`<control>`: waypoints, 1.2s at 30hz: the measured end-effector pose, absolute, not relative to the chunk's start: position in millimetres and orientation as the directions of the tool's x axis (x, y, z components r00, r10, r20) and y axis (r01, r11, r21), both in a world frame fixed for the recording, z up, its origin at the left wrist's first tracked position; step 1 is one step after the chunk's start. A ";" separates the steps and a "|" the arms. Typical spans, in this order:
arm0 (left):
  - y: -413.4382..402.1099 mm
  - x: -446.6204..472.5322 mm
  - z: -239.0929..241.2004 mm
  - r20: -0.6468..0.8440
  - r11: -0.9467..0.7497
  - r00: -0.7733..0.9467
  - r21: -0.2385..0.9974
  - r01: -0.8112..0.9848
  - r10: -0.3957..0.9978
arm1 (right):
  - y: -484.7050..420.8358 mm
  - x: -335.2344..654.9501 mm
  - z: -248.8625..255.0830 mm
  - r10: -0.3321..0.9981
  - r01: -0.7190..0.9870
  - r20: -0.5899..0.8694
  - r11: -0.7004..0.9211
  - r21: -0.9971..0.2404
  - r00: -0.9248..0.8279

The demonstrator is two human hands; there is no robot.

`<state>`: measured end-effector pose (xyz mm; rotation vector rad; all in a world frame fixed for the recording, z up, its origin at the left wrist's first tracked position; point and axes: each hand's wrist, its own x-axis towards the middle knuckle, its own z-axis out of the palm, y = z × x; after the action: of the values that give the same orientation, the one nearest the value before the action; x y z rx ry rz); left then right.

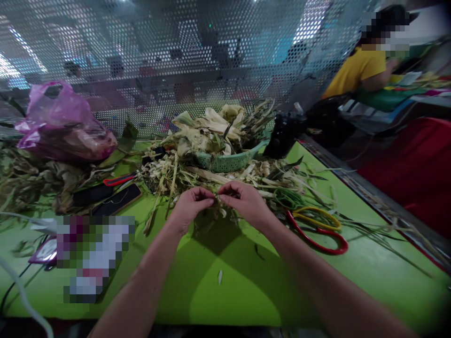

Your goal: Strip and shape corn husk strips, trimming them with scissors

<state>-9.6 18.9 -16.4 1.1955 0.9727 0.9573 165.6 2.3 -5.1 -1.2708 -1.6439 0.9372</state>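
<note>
Over the middle of the green table (211, 300), my left hand (193, 206) and my right hand (244, 203) face each other with fingertips almost meeting. Both are pinched, thumb against fingers. Something small and pale seems to be between them, too small to name. Just beyond lies a heap of dry plant scraps (164, 176). Behind it stands a green plastic basket (225, 162) piled with dried corn husks (220, 122). Scissors (320, 230) with red and yellow handles rest to the right of my right hand, beside a bundle of green string (289, 198).
At the left are a pink plastic bag (66, 124), withered leaves (38, 180), a dark phone-like slab (118, 199) and a red-and-black cutter (119, 180). A black bag (284, 134) stands right of the basket. Perforated metal screen (169, 84) behind; a person in yellow (362, 70) sits far right.
</note>
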 end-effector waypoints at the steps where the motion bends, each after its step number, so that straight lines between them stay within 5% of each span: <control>1: 18.7 -9.6 -16.6 -0.085 0.110 0.300 0.991 -0.070 0.950 | 2.1 165.5 -5.0 0.975 0.369 0.161 0.207 -0.906 -0.151; 13: 17.5 -4.1 -17.8 0.201 -0.277 0.273 0.919 0.280 0.941 | -5.8 157.8 -2.7 0.946 0.710 0.293 0.300 -0.637 -0.137; 27: 10.1 0.0 -18.2 0.391 -0.466 0.264 0.630 0.621 0.882 | -3.5 156.9 -6.1 0.937 0.695 0.300 0.337 -0.635 -0.180; 36: 15.8 -3.1 -18.1 0.203 -0.302 0.280 0.874 0.380 0.938 | -3.4 157.0 -6.4 0.933 0.682 0.321 0.343 -0.646 -0.165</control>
<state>-3.1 15.8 -18.1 1.8280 1.1915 0.9795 157.0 -3.4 -6.4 -1.4109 -1.9230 0.4662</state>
